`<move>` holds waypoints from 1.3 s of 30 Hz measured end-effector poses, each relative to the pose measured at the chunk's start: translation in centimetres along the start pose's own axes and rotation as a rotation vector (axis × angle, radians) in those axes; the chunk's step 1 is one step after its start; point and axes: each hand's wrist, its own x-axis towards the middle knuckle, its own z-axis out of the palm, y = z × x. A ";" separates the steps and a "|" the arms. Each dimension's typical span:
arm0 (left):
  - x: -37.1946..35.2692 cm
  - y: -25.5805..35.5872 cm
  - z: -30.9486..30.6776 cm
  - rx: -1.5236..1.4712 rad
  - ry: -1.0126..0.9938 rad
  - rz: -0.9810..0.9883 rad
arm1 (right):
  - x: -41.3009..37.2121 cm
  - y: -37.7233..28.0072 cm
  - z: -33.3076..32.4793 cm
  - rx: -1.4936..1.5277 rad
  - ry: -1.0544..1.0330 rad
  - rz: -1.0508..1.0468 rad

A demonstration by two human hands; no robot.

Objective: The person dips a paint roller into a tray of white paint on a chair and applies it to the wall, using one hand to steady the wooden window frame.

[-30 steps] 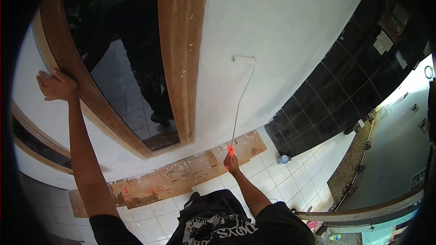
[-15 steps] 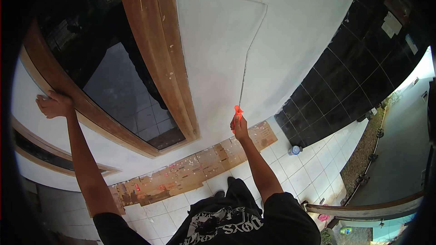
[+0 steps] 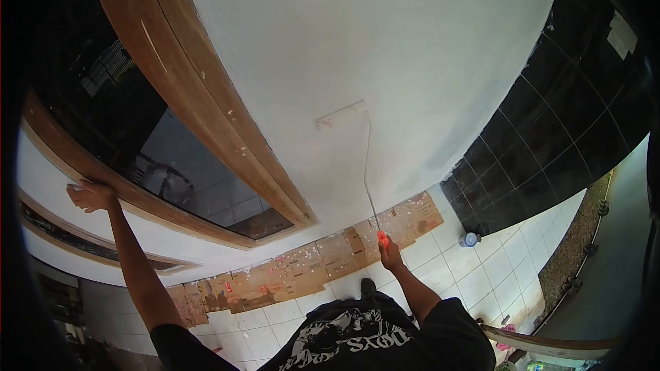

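Observation:
My right hand point(image 3: 391, 255) is closed around the orange handle of a paint roller point(image 3: 344, 114). From the handle a long thin metal rod runs up to the roller's pale sleeve, which lies against the white wall point(image 3: 289, 34), to the right of the wooden window frame point(image 3: 206, 89). On the left, my left hand point(image 3: 93, 196) rests against the outer edge of the wooden frame, by the white wall strip. Its fingers are stretched out and partly apart, and I make out no tool in it.
Paint-spotted cardboard point(image 3: 275, 276) covers the floor along the wall's foot. A small blue and white can point(image 3: 470, 239) stands on the white tiles point(image 3: 443, 271) beside the black tiled wall point(image 3: 557, 117). A curved wooden edge point(image 3: 543, 343) crosses the lower right.
The roller has moved down the wall, and my right hand has dropped with it. The sleeve now points left from the rod. My left hand remains at the frame; the whole view has shifted.

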 end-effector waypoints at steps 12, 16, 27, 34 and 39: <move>0.0 0.2 0.2 0.010 -0.018 -0.078 | 7.8 -6.8 0.9 0.107 0.034 -0.132; -0.1 0.5 -0.1 -0.002 -0.036 -0.089 | 0.0 1.9 1.5 0.055 -0.016 -0.081; -0.4 1.7 -0.7 -0.082 -0.012 -0.104 | 13.6 -18.6 7.1 0.340 0.036 -0.258; -0.6 1.0 -0.6 -0.135 -0.004 -0.063 | 5.7 -11.6 11.0 0.456 -0.080 -0.118; -0.6 0.2 -0.2 -0.165 0.025 0.041 | 0.6 -9.2 12.2 0.438 -0.043 -0.045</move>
